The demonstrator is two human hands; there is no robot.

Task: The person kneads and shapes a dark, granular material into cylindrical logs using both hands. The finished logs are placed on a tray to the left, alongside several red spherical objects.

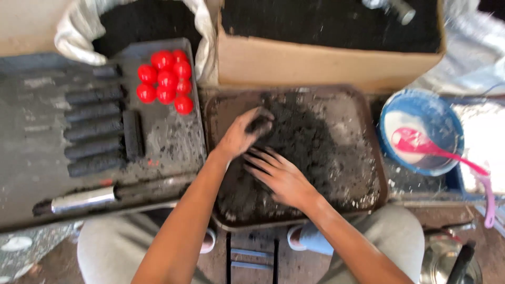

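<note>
Left hand (243, 134) clutching black clump (259, 124); right hand (279, 176) flat, open on blurred mix (326, 137).

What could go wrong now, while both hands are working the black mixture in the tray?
The tray rests on the person's lap, so it may tip. The left hand grips a clump of black mixture that may crumble. The right hand presses near the tray's front edge and could push mixture over it.

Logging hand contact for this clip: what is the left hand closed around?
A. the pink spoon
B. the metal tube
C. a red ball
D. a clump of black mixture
D: the left hand grips a dark clump of black mixture over the tray.
</note>
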